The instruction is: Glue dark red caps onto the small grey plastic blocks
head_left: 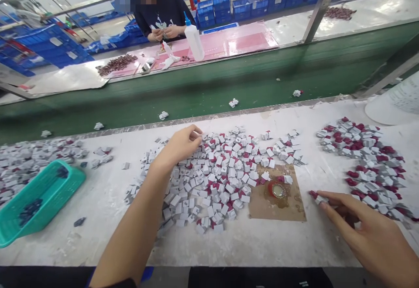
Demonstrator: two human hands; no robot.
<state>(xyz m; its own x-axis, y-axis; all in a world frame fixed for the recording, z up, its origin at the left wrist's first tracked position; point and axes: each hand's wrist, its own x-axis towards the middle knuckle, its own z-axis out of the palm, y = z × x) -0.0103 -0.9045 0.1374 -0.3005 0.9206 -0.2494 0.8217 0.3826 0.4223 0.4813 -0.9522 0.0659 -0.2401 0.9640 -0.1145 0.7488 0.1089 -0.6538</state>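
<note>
My right hand (366,224) pinches a small grey and dark red plastic piece (319,198) between thumb and fingertips, just right of the brown cardboard. My left hand (187,143) hovers at the far edge of a large pile of similar grey pieces (209,192), many with dark red parts. Its fingers are bent, with a gap to the thumb, and no piece shows between them. On the cardboard (271,209) sits a small round red-rimmed cap (277,190) in a wet, glossy patch. Two pieces lie beside the cap.
A teal basket (42,209) with dark pieces stands left, near another grey pile (32,157). More grey and red pieces (366,157) lie right, beside a white container (396,100). Several pieces rest on the green belt (196,91). Across it, a person (163,13) works behind a white bottle (194,41).
</note>
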